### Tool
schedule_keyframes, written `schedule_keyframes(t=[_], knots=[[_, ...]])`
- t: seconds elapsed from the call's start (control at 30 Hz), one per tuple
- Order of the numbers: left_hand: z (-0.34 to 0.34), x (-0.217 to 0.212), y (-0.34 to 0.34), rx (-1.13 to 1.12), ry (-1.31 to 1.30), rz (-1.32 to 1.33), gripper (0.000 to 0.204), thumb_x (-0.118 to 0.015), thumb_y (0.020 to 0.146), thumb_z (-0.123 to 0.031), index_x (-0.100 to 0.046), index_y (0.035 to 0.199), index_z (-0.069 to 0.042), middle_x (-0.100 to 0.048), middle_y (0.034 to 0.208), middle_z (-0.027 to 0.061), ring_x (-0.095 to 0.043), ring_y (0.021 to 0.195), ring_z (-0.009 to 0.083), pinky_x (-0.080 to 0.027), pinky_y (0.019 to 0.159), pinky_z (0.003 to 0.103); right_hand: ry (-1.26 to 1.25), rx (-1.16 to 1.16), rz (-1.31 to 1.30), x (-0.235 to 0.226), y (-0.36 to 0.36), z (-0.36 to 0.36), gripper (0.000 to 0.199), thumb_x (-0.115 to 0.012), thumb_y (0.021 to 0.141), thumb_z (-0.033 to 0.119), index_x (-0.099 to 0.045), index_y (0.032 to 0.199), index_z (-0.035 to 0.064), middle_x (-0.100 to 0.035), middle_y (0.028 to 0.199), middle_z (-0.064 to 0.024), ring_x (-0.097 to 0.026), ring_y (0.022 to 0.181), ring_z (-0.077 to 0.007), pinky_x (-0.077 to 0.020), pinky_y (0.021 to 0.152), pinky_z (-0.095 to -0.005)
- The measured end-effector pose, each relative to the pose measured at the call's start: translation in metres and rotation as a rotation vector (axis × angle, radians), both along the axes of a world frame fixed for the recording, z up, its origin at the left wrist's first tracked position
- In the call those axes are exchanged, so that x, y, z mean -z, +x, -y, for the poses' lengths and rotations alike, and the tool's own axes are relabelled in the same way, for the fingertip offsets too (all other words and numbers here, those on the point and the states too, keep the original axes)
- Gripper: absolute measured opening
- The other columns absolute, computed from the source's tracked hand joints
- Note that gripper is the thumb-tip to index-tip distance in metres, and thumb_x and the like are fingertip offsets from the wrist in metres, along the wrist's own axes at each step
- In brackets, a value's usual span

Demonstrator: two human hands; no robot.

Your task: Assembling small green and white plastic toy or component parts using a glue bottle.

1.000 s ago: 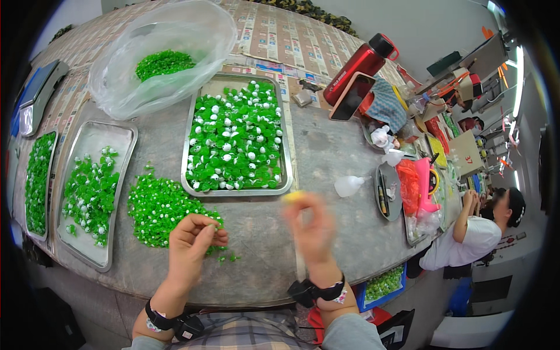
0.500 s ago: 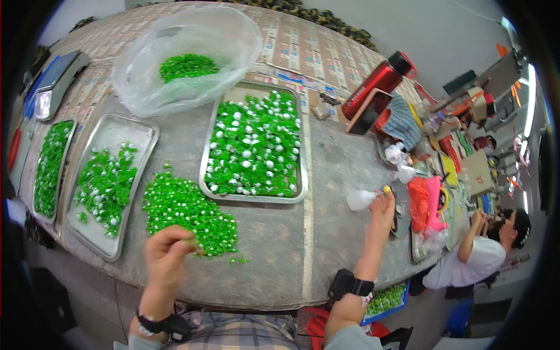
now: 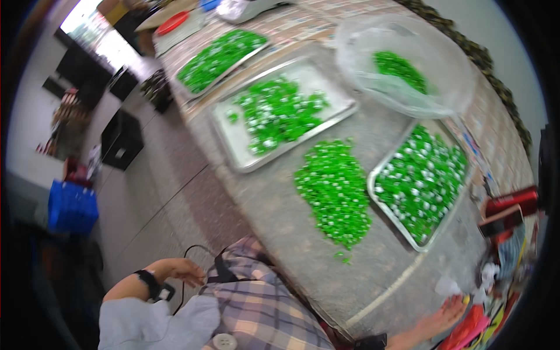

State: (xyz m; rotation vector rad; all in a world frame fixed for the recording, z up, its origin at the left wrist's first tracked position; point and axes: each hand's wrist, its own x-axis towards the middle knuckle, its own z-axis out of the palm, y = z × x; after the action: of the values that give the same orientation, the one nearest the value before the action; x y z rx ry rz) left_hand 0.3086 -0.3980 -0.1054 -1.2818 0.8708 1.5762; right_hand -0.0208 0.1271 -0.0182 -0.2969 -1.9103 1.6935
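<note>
My left hand (image 3: 185, 272) hangs off the table beside the plaid clothing (image 3: 262, 291) at my waist. Its fingers are loosely stretched and nothing shows in them. My right hand (image 3: 446, 315) lies at the table's right side, fingers extended, with a small yellow spot at one fingertip. Close by is a small white translucent bottle (image 3: 448, 286); I cannot tell whether they touch. A loose pile of small green pieces with white round bits (image 3: 335, 195) lies on the tabletop between my hands. Similar pieces fill a metal tray (image 3: 371, 185) to its right.
Another metal tray (image 3: 242, 164), partly filled, and a full tray (image 3: 198, 92) stand farther left. A clear plastic bag (image 3: 443, 64) holds green pieces at the back. A red bottle (image 3: 513, 201) and phone (image 3: 500, 221) are at right. Black box (image 3: 121, 140) and blue crate (image 3: 72, 205) stand on the floor.
My view has swung left, showing the floor and doorway. My left hand has left the green pile and dropped beside my waist, its fingers looser. My right hand stays near the white bottle.
</note>
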Motion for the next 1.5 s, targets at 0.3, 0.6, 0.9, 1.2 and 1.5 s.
schedule_keyframes(t=[0.3,0.6,0.9,1.2,1.5], knots=[[-0.048,0.048,0.075,-0.005,-0.589,0.257,0.039,-0.06,0.071,-0.027,-0.052,0.106,-0.011,-0.051,0.106,0.0125,-0.045,0.102,0.0279,-0.037,0.081,0.045,0.013,0.257,-0.211,-0.024,-0.011,0.037,0.023,-0.052,0.079,0.02,-0.054,0.085,-0.0021,-0.053,0.073,-0.009,-0.049,0.065,-0.0169,-0.0405,0.059,-0.0278],[-0.072,0.14,0.104,-0.069,-0.391,-0.229,0.037,-0.055,0.075,-0.024,-0.049,0.105,-0.005,-0.047,0.109,0.0105,-0.039,0.102,0.0282,-0.038,0.079,0.044,0.143,0.337,-0.218,-0.014,-0.016,0.02,0.021,-0.052,0.08,0.02,-0.055,0.082,-0.0016,-0.052,0.07,-0.007,-0.047,0.062,-0.0143,-0.0392,0.055,-0.0257],[-0.055,0.159,0.07,-0.914,-0.455,0.051,0.018,-0.047,0.082,-0.015,-0.053,0.09,-0.001,-0.056,0.091,0.0078,-0.053,0.083,0.0183,-0.045,0.072,0.028,0.161,0.268,-0.206,-0.025,-0.016,0.036,0.02,-0.052,0.08,0.018,-0.055,0.083,-0.0014,-0.052,0.07,-0.0071,-0.047,0.06,-0.0141,-0.0406,0.051,-0.0249],[-0.079,0.164,0.181,-0.915,-0.221,0.08,0.013,-0.047,0.081,-0.013,-0.054,0.08,-0.002,-0.056,0.074,0.0068,-0.056,0.073,0.0173,-0.048,0.069,0.028,0.192,0.294,-0.081,-0.019,-0.013,0.032,0.025,-0.052,0.08,0.021,-0.054,0.085,-0.0038,-0.053,0.071,-0.0116,-0.05,0.058,-0.0174,-0.0425,0.05,-0.0259],[-0.082,0.089,0.12,-0.569,-0.078,-0.078,0.02,-0.049,0.082,-0.013,-0.05,0.099,-0.004,-0.056,0.084,0.0063,-0.055,0.074,0.014,-0.047,0.07,0.025,0.422,0.424,-0.17,-0.031,-0.002,0.009,0.023,-0.047,0.084,0.019,-0.053,0.088,-0.0035,-0.053,0.07,-0.0112,-0.048,0.056,-0.0156,-0.0407,0.048,-0.0249]])
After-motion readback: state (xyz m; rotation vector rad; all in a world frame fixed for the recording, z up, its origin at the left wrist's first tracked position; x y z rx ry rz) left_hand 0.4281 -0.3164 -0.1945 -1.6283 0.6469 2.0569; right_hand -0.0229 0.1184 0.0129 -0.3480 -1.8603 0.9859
